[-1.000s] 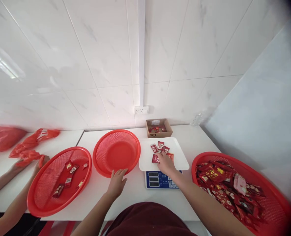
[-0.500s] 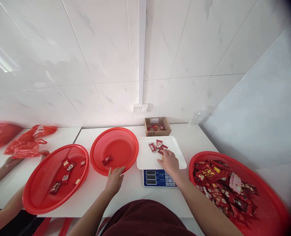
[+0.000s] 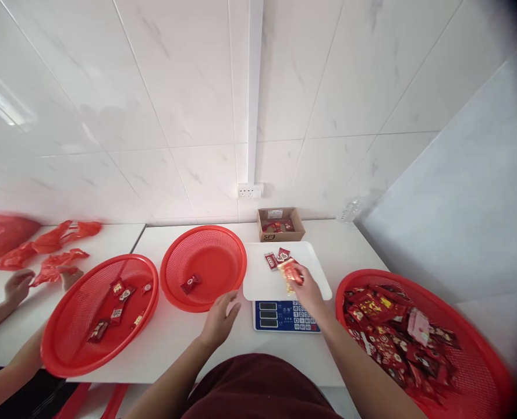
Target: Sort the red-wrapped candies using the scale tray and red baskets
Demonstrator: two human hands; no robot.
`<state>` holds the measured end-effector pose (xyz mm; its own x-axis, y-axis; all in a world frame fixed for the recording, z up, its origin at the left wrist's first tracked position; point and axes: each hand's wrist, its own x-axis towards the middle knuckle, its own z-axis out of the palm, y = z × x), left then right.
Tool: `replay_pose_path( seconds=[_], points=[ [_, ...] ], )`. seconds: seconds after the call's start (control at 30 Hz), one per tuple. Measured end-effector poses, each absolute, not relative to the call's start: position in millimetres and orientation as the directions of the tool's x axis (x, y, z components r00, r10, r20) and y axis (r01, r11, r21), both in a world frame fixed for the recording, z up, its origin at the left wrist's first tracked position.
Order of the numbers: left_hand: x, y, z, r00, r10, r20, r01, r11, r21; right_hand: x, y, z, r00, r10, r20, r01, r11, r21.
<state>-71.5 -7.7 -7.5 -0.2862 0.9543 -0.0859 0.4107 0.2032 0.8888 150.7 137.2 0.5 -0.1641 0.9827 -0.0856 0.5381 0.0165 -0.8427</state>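
Note:
My right hand (image 3: pixel 307 291) is closed on small wrapped snack packets (image 3: pixel 290 271), red and pale gold, over the white tray (image 3: pixel 258 285) of a digital scale (image 3: pixel 284 317). Two red packets (image 3: pixel 271 260) lie on the tray just beyond the fingers. How many packets the hand holds is partly hidden. My left hand (image 3: pixel 218 319) is open and empty between the scale and the middle red basket (image 3: pixel 173 291), near the basket's front rim. In that basket lies one dark red packet (image 3: pixel 191 283).
At right stands a red basket (image 3: pixel 481 326) heaped with packets. A left basket (image 3: pixel 57 349) holds several. Behind the tray is a small cardboard box (image 3: pixel 282 237), with a clear plastic object (image 3: pixel 349 210) farther right. At far left, another person's hands (image 3: pixel 18 285) handle red plastic bags (image 3: pixel 55 267).
My right hand has lifted packets off the tray. My left hand has left the middle basket's rim and moved right. The other person's hands have shifted at the red bags.

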Motion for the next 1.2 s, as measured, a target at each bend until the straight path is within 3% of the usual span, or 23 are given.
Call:
replay_pose_path(
  seconds=[0.07, 0.13, 0.2, 0.3, 0.43, 0.57, 0.67, 0.73, 0.83, 0.9, 1.0, 1.07, 1.13, 1.2],
  points=[
    [-52.3, 2.3, 3.0, -0.205, 0.936, -0.286, 0.025, 0.298, 0.954, 128.3, 117.0, 16.5, -0.408, 0.908, -0.093, 0.402, 0.087, -0.912],
    [-39.0, 13.0, 9.4, -0.098, 0.908, -0.406, -0.315, 0.359, 0.879, 109.0, 99.7, 25.6, -0.631, 0.771, -0.085, 0.301, 0.143, -0.943],
    [-36.1, 22.2, 11.4, -0.074, 0.893, -0.444, -0.526, 0.343, 0.778, 98.6, 94.0, 24.8, -0.706, 0.704, -0.078, 0.278, 0.174, -0.945],
    [-51.3, 30.4, 11.1, -0.207, 0.825, -0.526, -0.677, 0.267, 0.685, 102.5, 113.4, 8.8, -0.573, 0.814, -0.097, 0.44, 0.205, -0.875],
    [-81.4, 30.9, 14.6, -0.358, 0.685, -0.635, -0.743, 0.203, 0.638, 125.8, 159.6, -18.1, -0.379, 0.924, -0.05, 0.774, 0.287, -0.565],
    [-87.9, 20.5, 18.0, -0.271, 0.687, -0.674, -0.705, 0.334, 0.625, 141.9, 174.3, -33.2, -0.381, 0.915, -0.133, 0.882, 0.317, -0.348],
    [-80.5, 7.7, 13.9, -0.289, 0.683, -0.671, -0.575, 0.437, 0.692, 148.5, 165.2, -38.7, -0.41, 0.907, -0.1, 0.884, 0.368, -0.288],
    [-76.7, -0.8, 8.0, -0.346, 0.705, -0.619, -0.389, 0.493, 0.778, 152.8, 158.5, -40.1, -0.43, 0.899, -0.085, 0.876, 0.392, -0.282],
    [-77.1, -10.3, -4.3, -0.419, 0.752, -0.508, -0.089, 0.523, 0.848, 154.6, 154.0, -35.3, -0.372, 0.919, -0.127, 0.882, 0.308, -0.357],
    [-80.3, -13.5, -14.1, -0.446, 0.779, -0.44, 0.048, 0.512, 0.858, 147.8, 153.9, -25.8, -0.296, 0.94, -0.169, 0.846, 0.176, -0.503],
    [-84.9, -14.7, -28.3, -0.431, 0.82, -0.376, 0.207, 0.496, 0.843, 124.6, 155.9, -6.1, -0.366, 0.906, -0.214, 0.541, 0.02, -0.841],
    [-86.0, -14.3, -35.3, -0.412, 0.841, -0.351, 0.279, 0.483, 0.83, 106.4, 159.2, 4.4, -0.483, 0.863, -0.145, 0.293, 0.003, -0.956],
    [-85.9, -13.8, -39.0, -0.396, 0.857, -0.329, 0.319, 0.464, 0.826, 92.8, 164.3, 7.8, -0.52, 0.851, -0.077, 0.288, 0.09, -0.953],
    [-85.5, -13.5, -39.5, -0.38, 0.872, -0.31, 0.343, 0.444, 0.828, 86.5, 169.4, 2.5, -0.513, 0.855, -0.073, 0.519, 0.241, -0.82]
  ],
)
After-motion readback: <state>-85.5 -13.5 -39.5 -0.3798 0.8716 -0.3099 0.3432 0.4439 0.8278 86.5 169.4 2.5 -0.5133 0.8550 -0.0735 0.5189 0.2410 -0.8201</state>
